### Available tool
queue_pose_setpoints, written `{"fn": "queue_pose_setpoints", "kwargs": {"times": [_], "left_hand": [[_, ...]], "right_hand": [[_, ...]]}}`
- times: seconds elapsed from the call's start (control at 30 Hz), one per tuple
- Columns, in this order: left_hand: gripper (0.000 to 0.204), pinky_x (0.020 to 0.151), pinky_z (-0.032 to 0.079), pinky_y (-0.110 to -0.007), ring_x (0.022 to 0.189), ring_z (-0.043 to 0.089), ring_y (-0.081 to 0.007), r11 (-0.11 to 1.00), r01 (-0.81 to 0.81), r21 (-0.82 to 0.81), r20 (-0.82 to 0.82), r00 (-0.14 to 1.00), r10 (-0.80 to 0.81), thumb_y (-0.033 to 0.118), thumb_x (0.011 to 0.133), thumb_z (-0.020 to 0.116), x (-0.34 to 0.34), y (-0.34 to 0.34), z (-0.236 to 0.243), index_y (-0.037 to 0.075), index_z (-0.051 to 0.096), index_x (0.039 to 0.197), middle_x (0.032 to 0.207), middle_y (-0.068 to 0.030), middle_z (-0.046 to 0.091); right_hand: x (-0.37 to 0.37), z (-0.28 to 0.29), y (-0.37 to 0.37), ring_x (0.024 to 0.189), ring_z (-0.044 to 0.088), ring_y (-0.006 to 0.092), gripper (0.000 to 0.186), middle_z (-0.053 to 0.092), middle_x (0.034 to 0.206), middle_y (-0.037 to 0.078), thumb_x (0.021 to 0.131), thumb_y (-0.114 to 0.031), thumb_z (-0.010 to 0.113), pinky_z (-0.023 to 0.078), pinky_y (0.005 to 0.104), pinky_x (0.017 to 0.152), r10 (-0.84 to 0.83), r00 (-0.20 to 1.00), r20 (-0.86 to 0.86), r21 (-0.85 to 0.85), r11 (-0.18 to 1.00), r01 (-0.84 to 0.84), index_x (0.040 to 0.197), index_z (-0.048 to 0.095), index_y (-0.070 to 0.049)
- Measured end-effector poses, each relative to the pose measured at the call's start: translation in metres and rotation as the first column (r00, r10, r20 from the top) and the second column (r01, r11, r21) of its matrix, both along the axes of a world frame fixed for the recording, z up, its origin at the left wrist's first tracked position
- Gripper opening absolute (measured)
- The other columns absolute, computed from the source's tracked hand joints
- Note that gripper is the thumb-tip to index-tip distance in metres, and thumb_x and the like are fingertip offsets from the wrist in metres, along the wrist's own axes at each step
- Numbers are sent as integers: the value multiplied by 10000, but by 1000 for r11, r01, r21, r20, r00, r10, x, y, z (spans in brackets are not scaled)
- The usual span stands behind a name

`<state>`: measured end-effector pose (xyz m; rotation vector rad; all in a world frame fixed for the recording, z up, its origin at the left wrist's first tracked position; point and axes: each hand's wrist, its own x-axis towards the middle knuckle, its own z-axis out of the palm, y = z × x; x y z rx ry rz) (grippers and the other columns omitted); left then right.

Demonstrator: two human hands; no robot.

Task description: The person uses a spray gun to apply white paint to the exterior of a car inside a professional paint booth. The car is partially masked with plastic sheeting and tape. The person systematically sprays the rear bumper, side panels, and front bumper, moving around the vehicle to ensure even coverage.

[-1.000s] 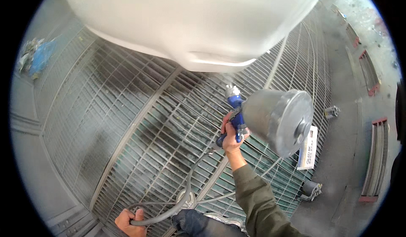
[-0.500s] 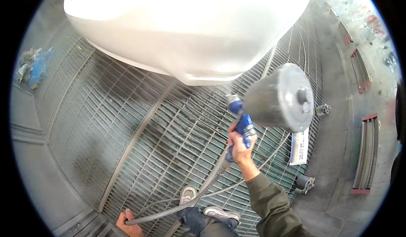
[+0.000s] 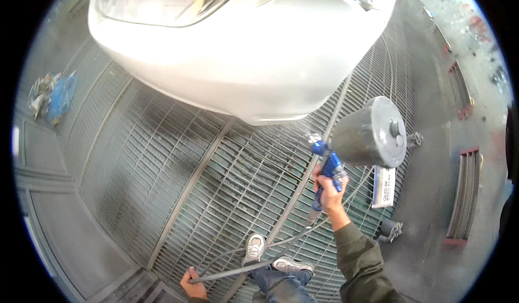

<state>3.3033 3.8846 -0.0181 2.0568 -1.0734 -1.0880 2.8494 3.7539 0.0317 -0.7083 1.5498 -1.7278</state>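
Observation:
My right hand [image 3: 331, 191] is wrapped round the grip of a blue spray gun [image 3: 327, 165], just below the rounded lower edge of a white car bumper [image 3: 227, 60]. A large dark-grey paint cup [image 3: 367, 132] with a lid sits on the gun, tilted to the right. From the gun's handle a grey air hose [image 3: 230, 272] runs down to the lower left. There my left hand [image 3: 193, 284] is closed on the hose. The gun's nozzle points up toward the bumper, a short way off it; faint mist hangs near the tip.
Metal floor grating [image 3: 216, 195] lies under my feet. A white box with printing [image 3: 383, 187] and a small grey cup [image 3: 389, 228] lie at the right. Metal racks with red ends [image 3: 464, 195] stand farther right. Crumpled blue sheeting [image 3: 60, 97] lies far left, above grey wall panels [image 3: 70, 227].
My right hand and the spray gun have moved right and slightly down. The left hand has shifted right with the hose. More of the car's upper part has come into view.

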Motion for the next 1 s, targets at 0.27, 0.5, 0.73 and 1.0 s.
{"fn": "queue_pose_setpoints", "kwargs": {"times": [0.27, 0.5, 0.73, 1.0], "left_hand": [[476, 520, 216, -354, 538, 240, -101, 976, 171, 138, -29, 985, -168, 281, 1022, 499, 27, -19, -10, 61, 385, 615, 568, 8, 262], [535, 512, 359, -416, 495, 372, -156, 971, 115, 209, -78, 992, -100, 371, 999, 534, 49, -27, 21, 12, 542, 603, 512, -49, 435], [552, 576, 437, -406, 594, 539, -200, 896, 152, 418, -40, 988, -149, 459, 993, 502, 136, -33, 20, -14, 690, 779, 628, -88, 585], [369, 686, 459, -432, 747, 549, -243, 827, -48, 561, -462, 811, 360, 268, 979, 575, 168, -21, -19, -16, 536, 747, 798, -123, 600]], "right_hand": [[-59, 46, 25, 485, 468, 80, 112, 557, 691, 20, 769, -61, 570, 382, 219, 444, -227, 962, -150, 169, 953, 251, 863, 594, -6], [32, 104, -12, 629, 532, 81, 165, 559, 720, 1, 761, -62, 561, 449, 246, 580, 126, 977, -171, 207, 974, -89, 924, 570, -31], [125, 173, -105, 667, 499, 53, 263, 592, 809, -16, 773, -74, 608, 426, 215, 566, 395, 916, 76, 36, 917, -398, 1031, 580, -33], [32, 201, -52, 538, 503, 80, 148, 593, 724, 21, 737, -66, 602, 405, 219, 455, 12, 1000, 24, 222, 975, -17, 871, 642, -16]]}}
